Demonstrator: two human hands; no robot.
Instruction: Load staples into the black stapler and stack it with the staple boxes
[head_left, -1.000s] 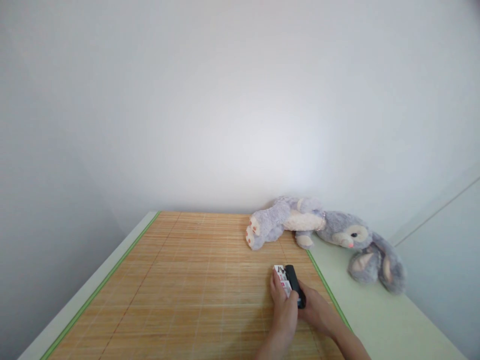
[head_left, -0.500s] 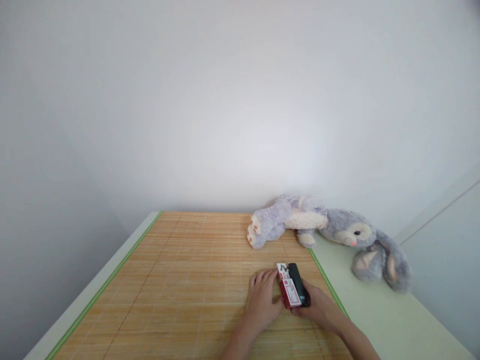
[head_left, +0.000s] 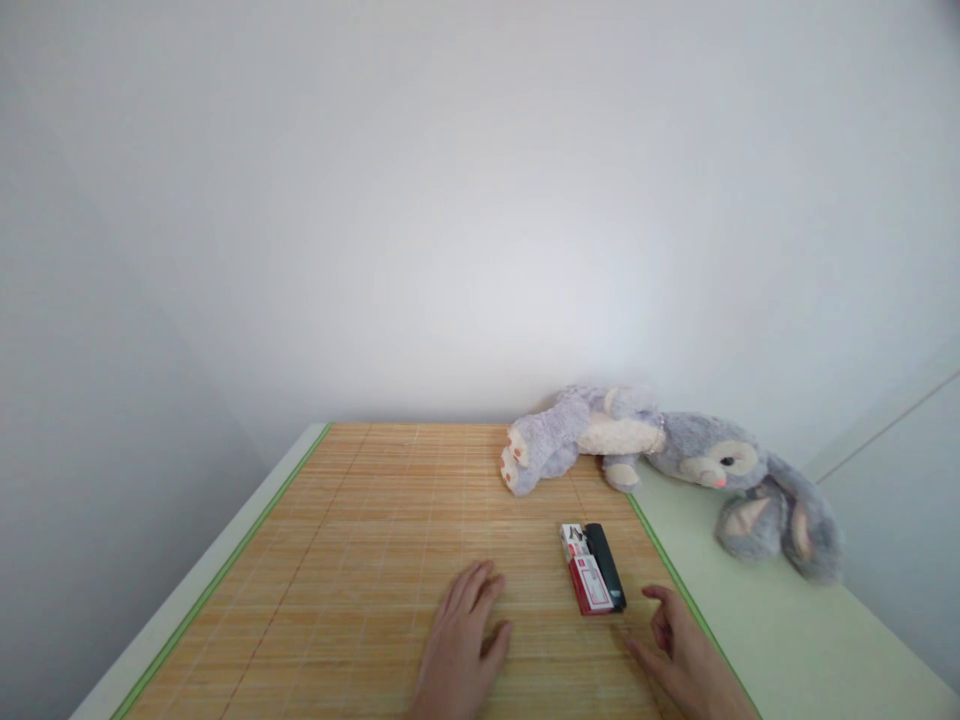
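Observation:
A small red and white box (head_left: 586,580) lies flat on the bamboo mat (head_left: 360,560), with a slim black device (head_left: 606,566) lying right beside it on its right. My left hand (head_left: 463,645) rests palm down on the mat to the left of the box, fingers stretched out and holding nothing. My right hand (head_left: 682,650) hovers just below and right of the box, fingers loosely curled and apart, empty. Neither hand touches the box or the black device.
A grey and cream plush rabbit (head_left: 675,460) lies on its side at the back right, partly on the mat and partly on the pale green surface (head_left: 787,650). A plain white wall stands behind. The mat has a green border.
Both hands let go of the box and the black device and drew back toward me. The left hand moved left onto the mat. The box and device stay lying side by side.

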